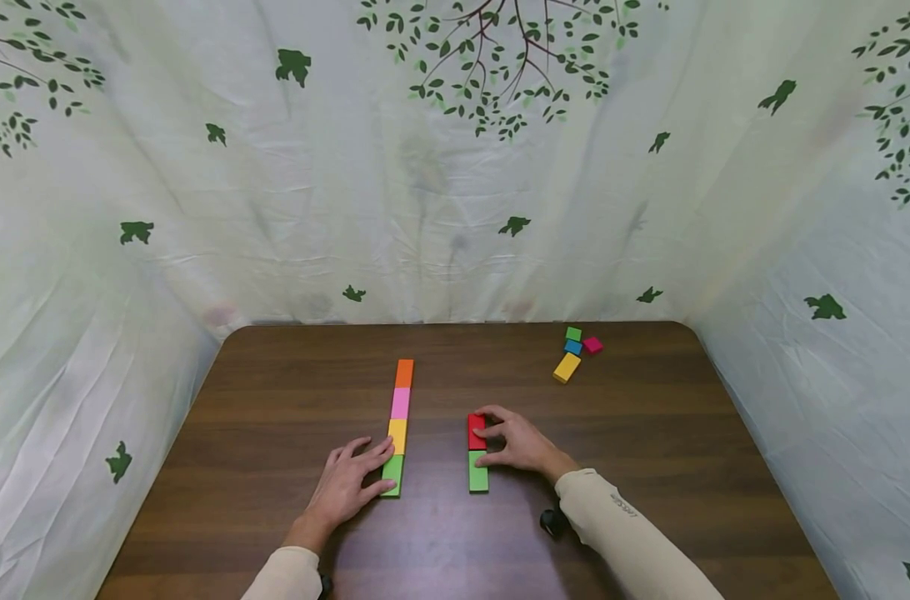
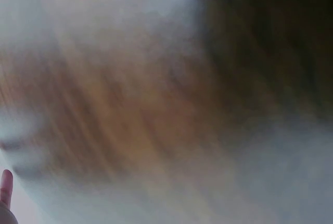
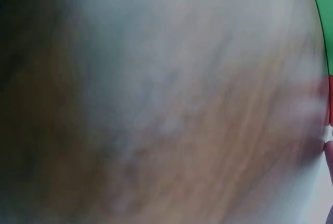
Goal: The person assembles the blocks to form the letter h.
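Observation:
On the left, a column of blocks runs away from me: green [image 1: 392,477], yellow [image 1: 398,435], pink [image 1: 401,403] and orange [image 1: 404,373], end to end. My left hand [image 1: 340,487] rests against its near part, fingertips on the yellow block and thumb at the green one, fingers loosely spread. To the right, a red block [image 1: 476,437] lies end to end with another green block [image 1: 478,475]. My right hand [image 1: 524,442] holds the red block, index finger at its far end and thumb by the joint with the green. Both wrist views are mostly blurred.
At the back right of the brown table [image 1: 650,467] lie a small green block [image 1: 573,333], a blue block [image 1: 572,347], a crimson block [image 1: 593,345] and a yellow block [image 1: 566,367]. A white curtain [image 1: 440,208] with leaf prints surrounds the table.

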Demonstrator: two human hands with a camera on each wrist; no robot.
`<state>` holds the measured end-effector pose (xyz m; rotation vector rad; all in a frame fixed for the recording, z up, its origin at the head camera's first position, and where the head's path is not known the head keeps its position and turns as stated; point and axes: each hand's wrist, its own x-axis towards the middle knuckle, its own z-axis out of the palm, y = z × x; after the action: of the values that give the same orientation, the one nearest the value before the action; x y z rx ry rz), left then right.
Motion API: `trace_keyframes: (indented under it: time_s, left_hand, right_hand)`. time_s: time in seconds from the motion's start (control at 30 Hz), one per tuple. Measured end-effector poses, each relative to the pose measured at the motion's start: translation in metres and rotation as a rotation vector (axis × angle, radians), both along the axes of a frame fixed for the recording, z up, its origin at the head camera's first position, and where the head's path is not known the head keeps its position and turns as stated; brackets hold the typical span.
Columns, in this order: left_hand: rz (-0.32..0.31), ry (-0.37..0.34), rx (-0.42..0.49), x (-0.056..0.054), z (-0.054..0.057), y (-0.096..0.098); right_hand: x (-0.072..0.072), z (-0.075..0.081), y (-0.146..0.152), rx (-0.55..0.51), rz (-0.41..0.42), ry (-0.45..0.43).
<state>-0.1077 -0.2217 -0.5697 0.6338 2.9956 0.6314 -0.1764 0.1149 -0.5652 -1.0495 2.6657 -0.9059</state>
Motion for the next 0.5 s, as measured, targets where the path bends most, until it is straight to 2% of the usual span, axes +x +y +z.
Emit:
trace_keyframes:
  time_s: [0.5]
  left_hand:
    - [0.001, 0.028, -0.008, -0.0006, -0.0016, 0.0011]
  right_hand:
    - [-0.0006, -0.0022, 0.001, 0.007, 0.0, -0.009]
